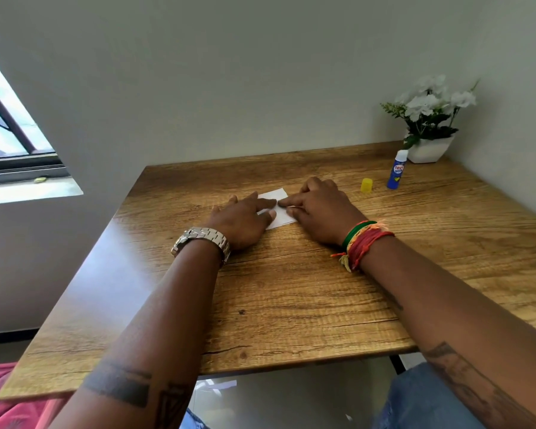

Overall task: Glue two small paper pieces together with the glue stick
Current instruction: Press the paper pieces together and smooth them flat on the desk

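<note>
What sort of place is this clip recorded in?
Probably a room at home or a small office: a wooden table pushed into a wall corner, a potted white flower on it, and a barred window at left.

The wooden counter (291,289) carries white paper (279,212); right of the paper stands a yellow cap (366,185), then an uncapped glue stick (397,170), then a flowerpot (429,149).

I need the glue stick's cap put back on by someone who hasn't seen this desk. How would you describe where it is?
Go to the far right corner of the wooden table, where a white flower pot stands. In front of it is the upright blue glue stick; the yellow cap sits just left of that, the only yellow thing there.
</note>
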